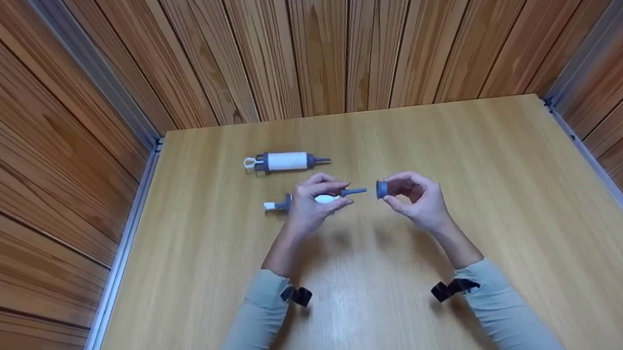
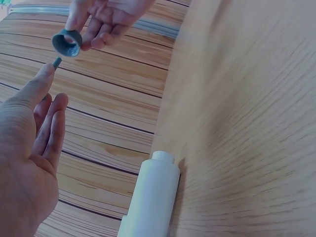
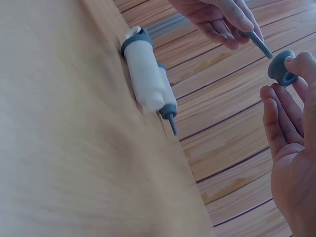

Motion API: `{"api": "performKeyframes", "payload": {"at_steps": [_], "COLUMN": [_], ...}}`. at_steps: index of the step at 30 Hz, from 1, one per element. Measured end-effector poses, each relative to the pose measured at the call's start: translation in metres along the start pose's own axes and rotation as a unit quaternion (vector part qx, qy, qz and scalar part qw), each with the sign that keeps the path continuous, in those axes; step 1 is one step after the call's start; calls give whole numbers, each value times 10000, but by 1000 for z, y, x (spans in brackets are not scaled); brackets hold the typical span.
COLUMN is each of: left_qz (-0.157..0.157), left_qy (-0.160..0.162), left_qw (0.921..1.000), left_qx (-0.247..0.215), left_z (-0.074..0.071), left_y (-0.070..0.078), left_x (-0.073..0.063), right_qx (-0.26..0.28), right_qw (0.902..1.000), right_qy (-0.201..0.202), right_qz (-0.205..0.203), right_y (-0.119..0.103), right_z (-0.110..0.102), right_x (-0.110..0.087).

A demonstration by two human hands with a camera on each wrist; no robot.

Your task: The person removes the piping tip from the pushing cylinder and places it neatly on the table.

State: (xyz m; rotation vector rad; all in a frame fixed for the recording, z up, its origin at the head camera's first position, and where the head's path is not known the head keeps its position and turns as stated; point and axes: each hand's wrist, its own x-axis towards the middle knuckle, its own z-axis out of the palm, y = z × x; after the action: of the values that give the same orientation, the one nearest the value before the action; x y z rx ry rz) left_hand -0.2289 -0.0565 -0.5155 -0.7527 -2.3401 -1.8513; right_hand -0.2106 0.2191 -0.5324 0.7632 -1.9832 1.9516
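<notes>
Between thumb and fingertips, my left hand [image 1: 314, 203] pinches a thin grey nozzle tube [image 1: 354, 191], its tip pointing right. Facing it, my right hand [image 1: 419, 199] grips a grey flared ring cap [image 1: 382, 189] by its edge. In the right wrist view the tube tip is close to the cap [image 3: 282, 68]; whether they touch I cannot tell. The left wrist view shows the cap's hollow inside [image 2: 70, 47]. Below my left hand, partly hidden by it, a white cylinder [image 3: 143, 74] with a bare white neck lies on the table.
Farther back lies a similar white cylinder [image 1: 287, 161], with a grey nozzle at its right end and a white loop handle at its left. Wooden panel walls [image 1: 321, 42] border the wooden table [image 1: 518, 189] at the back and both sides.
</notes>
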Motion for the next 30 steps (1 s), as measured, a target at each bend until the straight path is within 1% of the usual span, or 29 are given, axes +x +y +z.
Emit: {"api": "performKeyframes", "payload": {"at_steps": [7,11,14,17,20,23,30], "left_qz": [-272,-334,-344,-348,-364,-309,-31], "left_qy": [-115,-160,-257,-336,-350,-385,-511], "left_qw": [9996,9993,9991,9988,9987,9988,9987], "left_qx": [-15,9,-22,-41,-5,12,74], "left_z": [4,10,14,19,23,28,40], "left_y": [-1,0,2,3,4,5,9], "left_x": [8,12,16,20,23,26,37], "right_qx": [29,2,-42,-89,-126,-128,-221], "right_qw": [9998,9996,9994,9992,9990,9990,9981], "right_qy": [175,268,335,391,417,421,572], "right_qz": [23,-6,-14,30,86,93,-33], "right_y": [1,2,2,2,1,2,-1], "right_z": [-20,-30,-38,-46,-54,-63,-82], "right_x": [-4,-6,-8,-10,-12,-14,-14]}}
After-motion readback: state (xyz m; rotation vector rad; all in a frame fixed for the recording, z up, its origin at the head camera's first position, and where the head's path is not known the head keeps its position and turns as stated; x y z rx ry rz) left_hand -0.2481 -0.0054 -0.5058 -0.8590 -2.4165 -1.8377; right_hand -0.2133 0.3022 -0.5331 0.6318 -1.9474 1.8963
